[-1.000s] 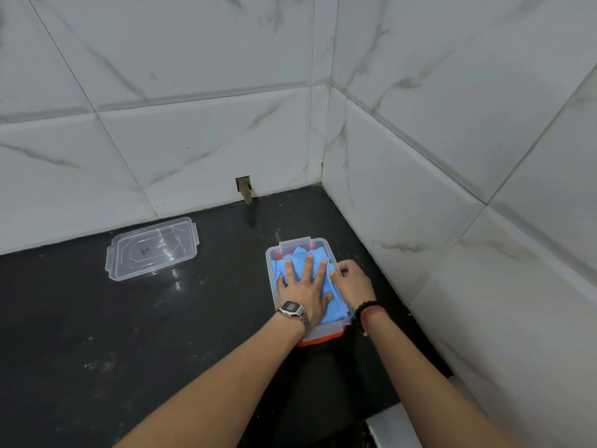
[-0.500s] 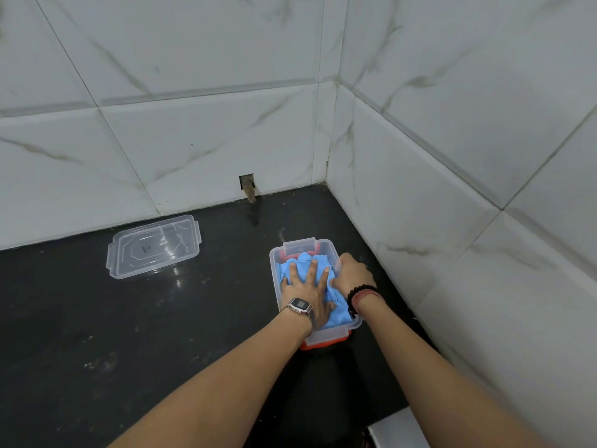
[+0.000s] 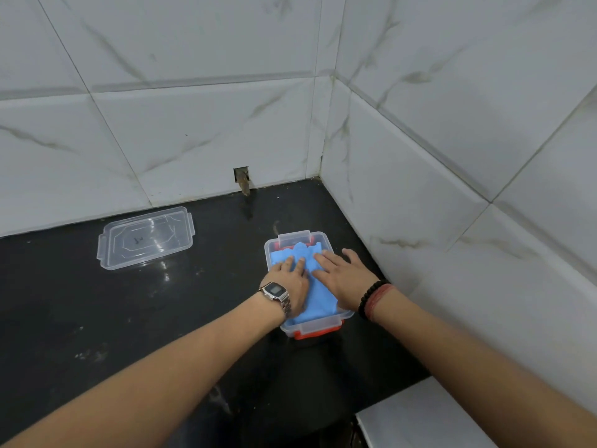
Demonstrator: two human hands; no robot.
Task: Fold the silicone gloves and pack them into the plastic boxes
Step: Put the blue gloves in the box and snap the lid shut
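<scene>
Both flat, open: left hand (image 3: 290, 279) and right hand (image 3: 342, 273) pressing folded blue silicone gloves (image 3: 318, 299) into clear plastic box (image 3: 326, 236) near counter's right edge, clear rectangular lid (image 3: 145, 237) well leftward, nearer left.

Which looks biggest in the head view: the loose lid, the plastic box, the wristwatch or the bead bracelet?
1. Lid and box: about alike; the box is nearer and partly covered, so I won't rank them.
2. Bracelet and watch: both small, too close to call.

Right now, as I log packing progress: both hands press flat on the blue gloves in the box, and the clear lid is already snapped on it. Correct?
Not quite. The head view shows the clear lid lying apart on the black counter, left of the box. The rest holds: the left hand and right hand press flat on the blue gloves inside the open box.
</scene>
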